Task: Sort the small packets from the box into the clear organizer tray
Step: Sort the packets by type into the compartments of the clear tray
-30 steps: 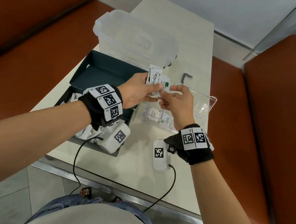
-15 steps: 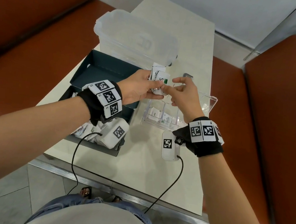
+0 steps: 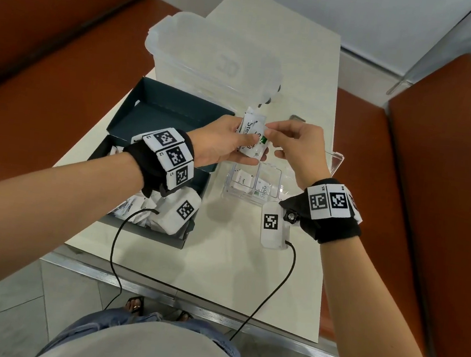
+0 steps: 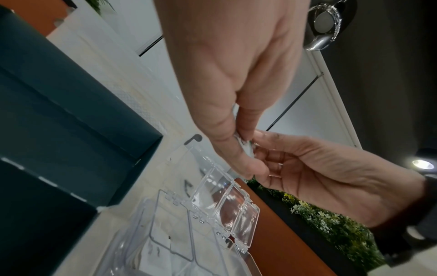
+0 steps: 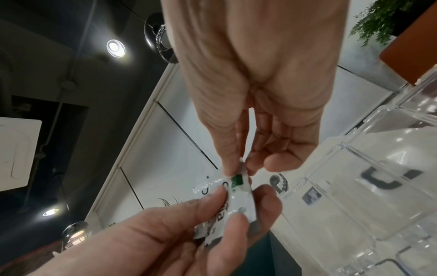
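My left hand (image 3: 233, 144) holds a small stack of white packets (image 3: 251, 135) above the table, between the dark box (image 3: 159, 118) and the clear organizer tray (image 3: 268, 182). My right hand (image 3: 270, 137) pinches the top edge of the front packet (image 5: 238, 188), which has a green mark, between thumb and forefinger. The tray lies under both hands with its lid (image 4: 227, 201) open; two packets (image 3: 252, 184) lie in its near compartments. More white packets (image 3: 132, 211) fill the near end of the box.
A big frosted plastic container (image 3: 212, 59) stands behind the box. A small dark L-shaped piece (image 3: 297, 118) lies on the table past the tray. Brown benches flank the table (image 3: 234, 265) on both sides. Cables hang from both wrists over the near edge.
Both hands have risen slightly and stayed together over the tray. The right fingers have shifted to grip the front packet's upper edge in the left hand's stack.
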Demonstrator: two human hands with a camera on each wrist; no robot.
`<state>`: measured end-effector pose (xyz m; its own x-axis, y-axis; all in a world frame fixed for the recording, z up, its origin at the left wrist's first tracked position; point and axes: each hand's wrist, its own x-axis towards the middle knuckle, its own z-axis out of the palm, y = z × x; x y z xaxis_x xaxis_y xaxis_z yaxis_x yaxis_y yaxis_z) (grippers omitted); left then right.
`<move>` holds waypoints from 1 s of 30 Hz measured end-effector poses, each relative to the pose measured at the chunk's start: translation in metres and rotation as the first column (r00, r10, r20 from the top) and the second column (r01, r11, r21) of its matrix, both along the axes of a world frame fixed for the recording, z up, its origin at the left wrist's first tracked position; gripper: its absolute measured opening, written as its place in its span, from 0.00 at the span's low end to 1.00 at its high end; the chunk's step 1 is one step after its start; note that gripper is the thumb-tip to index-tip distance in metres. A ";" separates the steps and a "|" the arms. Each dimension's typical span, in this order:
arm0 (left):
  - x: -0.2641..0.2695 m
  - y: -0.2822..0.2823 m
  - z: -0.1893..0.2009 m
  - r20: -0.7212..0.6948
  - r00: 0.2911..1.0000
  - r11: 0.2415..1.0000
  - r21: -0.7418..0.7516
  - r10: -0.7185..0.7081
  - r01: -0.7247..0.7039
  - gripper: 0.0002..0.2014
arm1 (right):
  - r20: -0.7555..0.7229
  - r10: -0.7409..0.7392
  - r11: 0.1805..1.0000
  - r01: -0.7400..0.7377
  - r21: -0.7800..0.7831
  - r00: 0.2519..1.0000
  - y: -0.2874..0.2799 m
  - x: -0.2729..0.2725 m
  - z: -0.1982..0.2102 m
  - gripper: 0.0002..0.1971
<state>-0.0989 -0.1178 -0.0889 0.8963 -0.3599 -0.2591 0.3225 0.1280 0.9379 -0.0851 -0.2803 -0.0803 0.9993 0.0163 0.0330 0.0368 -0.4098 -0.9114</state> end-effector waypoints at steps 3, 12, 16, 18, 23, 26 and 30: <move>0.002 -0.004 -0.001 -0.019 1.000 1.000 0.004 0.009 -0.009 0.16 | -0.010 -0.005 1.000 0.005 -0.025 1.000 -0.002 0.001 -0.001 0.03; 0.013 -0.004 -0.006 -0.124 0.987 0.993 -0.047 0.101 -0.107 0.17 | -0.020 -0.165 0.985 0.164 -0.056 0.986 -0.034 0.019 0.003 0.07; 0.016 -0.002 -0.008 -0.117 0.986 0.992 -0.032 0.120 -0.124 0.15 | -0.014 -0.189 0.932 0.175 -0.318 0.982 -0.044 0.025 -0.020 0.01; 0.016 -0.002 -0.008 -0.119 0.985 0.991 -0.034 0.122 -0.126 0.15 | -0.070 -0.149 0.878 0.100 -0.467 0.986 -0.039 0.024 -0.040 0.02; 0.016 -0.003 -0.008 -0.107 0.988 0.993 -0.025 0.110 -0.113 0.17 | -0.116 -0.132 0.701 0.009 -0.713 0.984 -0.024 0.020 -0.077 0.07; 0.015 -0.002 -0.008 -0.106 0.988 0.994 -0.020 0.108 -0.111 0.17 | -0.126 -0.094 0.600 -0.045 -0.799 0.988 -0.019 0.019 -0.089 0.11; 0.014 0.001 -0.008 -0.103 0.989 0.994 -0.015 0.103 -0.105 0.18 | -0.105 -0.002 0.395 -0.095 -0.914 0.995 -0.020 0.018 -0.095 0.12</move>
<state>-0.0845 -0.1164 -0.0965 0.8985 -0.2724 -0.3442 0.3999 0.1847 0.8978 -0.0674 -0.2998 -0.1756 0.9937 0.0345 -0.1065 0.0360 -0.9993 0.0126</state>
